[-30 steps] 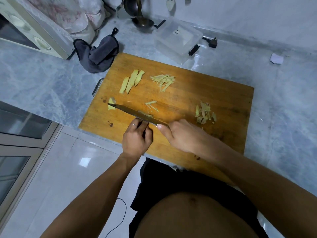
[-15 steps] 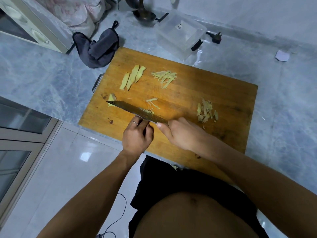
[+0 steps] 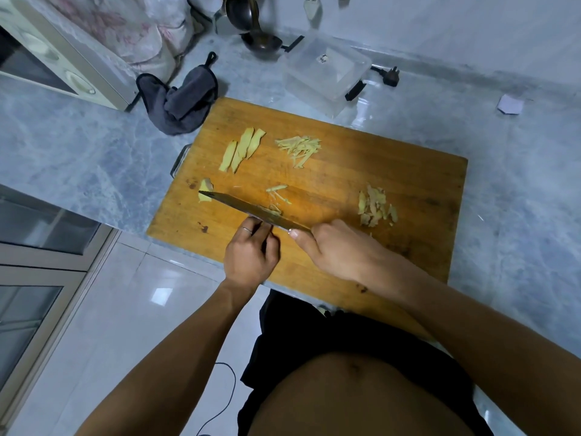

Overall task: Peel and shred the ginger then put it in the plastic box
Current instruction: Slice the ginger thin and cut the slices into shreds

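Observation:
On the wooden cutting board [image 3: 361, 171] lie three ginger slices [image 3: 242, 149], a pile of ginger shreds [image 3: 300, 147], a few fresh shreds [image 3: 278, 195], a small ginger end [image 3: 205, 187] and a heap of peelings [image 3: 375, 206]. My right hand [image 3: 336, 250] grips the handle of a cleaver [image 3: 248, 210], its blade angled left across the board. My left hand [image 3: 253, 251] has its fingers curled down just behind the blade; the ginger under them is hidden. The clear plastic box [image 3: 327, 70] stands behind the board.
A dark grey cloth [image 3: 179, 102] lies left of the board. An oven [image 3: 47, 55] stands at the back left, a ladle [image 3: 261, 42] and a plug [image 3: 390, 75] near the box. The board's near edge overhangs the counter above a tiled floor.
The blade has stayed over the same spot while a few more shreds lie beside it. The camera has shifted slightly; both hands keep their places.

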`<state>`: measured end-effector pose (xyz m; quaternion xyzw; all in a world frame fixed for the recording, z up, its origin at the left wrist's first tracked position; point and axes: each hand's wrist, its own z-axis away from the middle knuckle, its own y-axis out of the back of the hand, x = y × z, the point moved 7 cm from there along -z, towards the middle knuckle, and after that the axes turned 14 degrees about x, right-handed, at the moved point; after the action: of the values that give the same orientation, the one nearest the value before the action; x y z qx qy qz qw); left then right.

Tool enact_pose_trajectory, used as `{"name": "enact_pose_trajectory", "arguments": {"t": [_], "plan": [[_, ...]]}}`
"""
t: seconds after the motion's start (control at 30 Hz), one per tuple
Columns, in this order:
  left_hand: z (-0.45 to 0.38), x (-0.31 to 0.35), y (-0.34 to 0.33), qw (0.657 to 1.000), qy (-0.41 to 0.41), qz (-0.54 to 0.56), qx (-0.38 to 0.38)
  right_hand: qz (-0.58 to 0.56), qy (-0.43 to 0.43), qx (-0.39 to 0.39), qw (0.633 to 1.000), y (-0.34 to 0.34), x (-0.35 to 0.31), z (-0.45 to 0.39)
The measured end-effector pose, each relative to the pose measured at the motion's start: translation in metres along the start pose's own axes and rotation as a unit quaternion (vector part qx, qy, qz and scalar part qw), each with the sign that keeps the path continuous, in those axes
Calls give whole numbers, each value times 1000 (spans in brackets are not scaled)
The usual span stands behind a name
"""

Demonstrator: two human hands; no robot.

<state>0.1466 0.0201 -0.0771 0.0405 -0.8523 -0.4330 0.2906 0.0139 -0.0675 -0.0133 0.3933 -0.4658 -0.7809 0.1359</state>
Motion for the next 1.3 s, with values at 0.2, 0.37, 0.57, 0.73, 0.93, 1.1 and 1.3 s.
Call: {"name": "enact_pose_trajectory", "arguments": {"t": [0.2, 0.37, 0.57, 0.73, 0.93, 1.1, 1.3], "plan": [[0, -2, -1, 1000, 8, -5, -3, 4, -5, -12, 1000, 1, -1, -2], [-1, 0, 0, 1000, 1, 1, 6, 7, -23, -27, 999, -5, 1, 0], [0, 0, 0, 1000, 3, -2, 1, 3, -19, -19, 1000, -10, 1, -3], [0, 0, -1, 1000, 7, 6, -8, -5, -9, 11, 1000, -4, 3, -2], [1, -1, 0, 1000, 6, 1, -5, 6, 4, 3, 1000, 0, -2, -4], [-1, -2, 0, 1000, 20, 5, -2, 16, 5, -11, 1000, 0, -3, -3], [0, -2, -1, 1000, 23, -1, -6, 11, -6, -19, 1000, -7, -7, -5]]}}
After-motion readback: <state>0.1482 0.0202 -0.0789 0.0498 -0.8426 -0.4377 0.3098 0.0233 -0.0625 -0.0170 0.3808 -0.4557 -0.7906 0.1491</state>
